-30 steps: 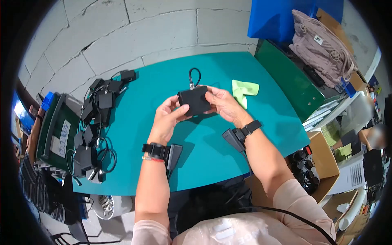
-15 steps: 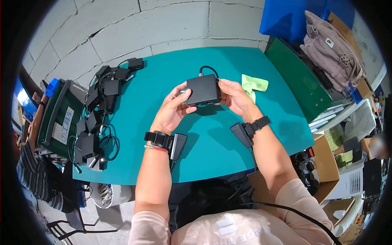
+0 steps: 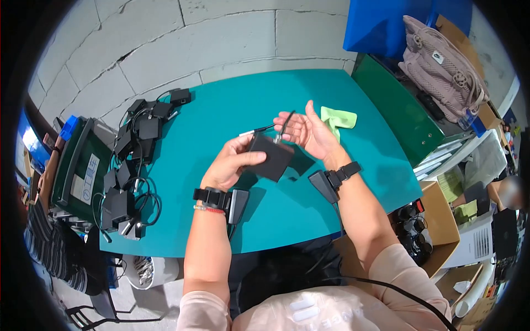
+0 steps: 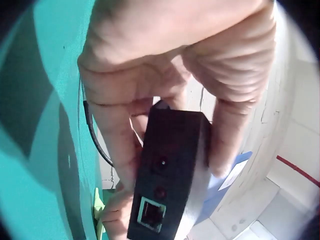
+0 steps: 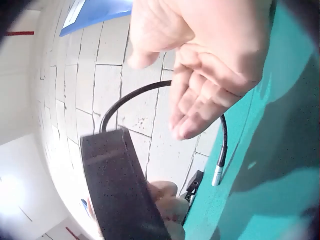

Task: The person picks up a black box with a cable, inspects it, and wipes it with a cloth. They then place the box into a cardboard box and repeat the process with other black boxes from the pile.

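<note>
My left hand grips a small black electronics box, thumb over its broad face and fingers underneath. A network socket and a small round hole above it show on the box's end in the left wrist view. From the far side of the box a short black cable arcs out and ends in a silver metal plug. My right hand is beside the box, palm turned up and fingers relaxed. The cable passes behind those fingers in the right wrist view.
Several black boxes with cables lie along the left side of the green table. A light green cloth lies right of my right hand. A green crate stands left, a cardboard box right.
Both hands were holding the box; the right hand has let go and turned palm up. The box has tilted and turned in the left hand, its cable swinging round.
</note>
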